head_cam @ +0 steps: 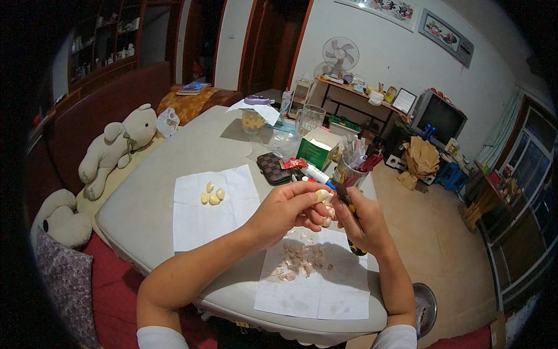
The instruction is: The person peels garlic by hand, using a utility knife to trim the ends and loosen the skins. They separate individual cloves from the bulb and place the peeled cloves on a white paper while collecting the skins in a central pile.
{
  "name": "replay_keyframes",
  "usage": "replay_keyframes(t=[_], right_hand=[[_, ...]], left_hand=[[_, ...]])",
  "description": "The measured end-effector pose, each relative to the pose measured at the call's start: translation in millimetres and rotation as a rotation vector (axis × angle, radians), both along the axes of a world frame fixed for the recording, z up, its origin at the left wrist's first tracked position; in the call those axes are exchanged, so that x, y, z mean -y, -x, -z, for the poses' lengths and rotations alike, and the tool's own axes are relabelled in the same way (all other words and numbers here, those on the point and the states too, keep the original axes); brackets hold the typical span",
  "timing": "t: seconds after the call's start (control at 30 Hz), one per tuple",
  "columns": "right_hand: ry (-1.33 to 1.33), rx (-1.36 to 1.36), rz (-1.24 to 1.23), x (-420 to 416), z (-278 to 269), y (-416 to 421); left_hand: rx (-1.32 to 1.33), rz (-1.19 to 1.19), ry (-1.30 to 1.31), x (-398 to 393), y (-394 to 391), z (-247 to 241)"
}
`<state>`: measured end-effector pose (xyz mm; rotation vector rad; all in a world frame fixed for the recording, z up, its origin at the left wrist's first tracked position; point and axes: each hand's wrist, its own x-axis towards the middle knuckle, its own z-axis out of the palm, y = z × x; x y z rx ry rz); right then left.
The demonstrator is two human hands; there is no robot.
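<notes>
Between the thumb and fingers of my left hand (290, 209) is a garlic clove (321, 196), partly peeled. My right hand (364, 218) grips a tool with a black and yellow handle (356, 248), its dark head close to the clove; the exact kind of tool cannot be told. Beneath the hands, garlic skins (303, 259) lie heaped on a white paper sheet (314, 305). Unpeeled garlic cloves (327, 221) show partly between the hands. Several peeled cloves (213, 199) rest on another white paper sheet (189, 227) to the left.
Behind the hands stand a checkered case (273, 168), a green and white box (318, 148), a glass mug (311, 118) and a holder with pens (351, 170). A covered jar (253, 121) is farther back. Stuffed toys (117, 148) lie on the sofa; a metal basin (425, 309) sits at lower right.
</notes>
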<state>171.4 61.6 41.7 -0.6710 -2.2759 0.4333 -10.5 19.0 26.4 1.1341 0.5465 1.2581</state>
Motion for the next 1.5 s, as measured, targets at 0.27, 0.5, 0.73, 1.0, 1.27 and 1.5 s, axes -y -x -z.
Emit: replay_keyframes(t=[0.27,0.5,0.73,1.0,1.27,1.5], right_hand=[[-0.195,0.107,-0.059,8.2,-3.0,6.6],[-0.181,0.156,0.037,11.6,-3.9,6.5],[-0.210,0.162,0.056,13.9,-6.5,6.1],[-0.262,0.126,0.081,9.3,-2.1,5.8],[-0.271,0.142,0.042,12.0,-2.9,7.5],[-0.253,0.182,0.038,14.9,-5.1,7.0]], left_hand=[[-0.138,-0.144,-0.131,2.7,-5.4,2.7],[-0.141,-0.163,-0.153,2.1,-6.4,3.6],[-0.082,-0.176,-0.100,4.1,-7.4,1.2],[-0.089,-0.131,-0.110,3.8,-5.2,1.5],[-0.026,-0.091,-0.081,1.1,-5.4,5.4],[0.007,-0.072,-0.031,2.2,-4.7,3.2]])
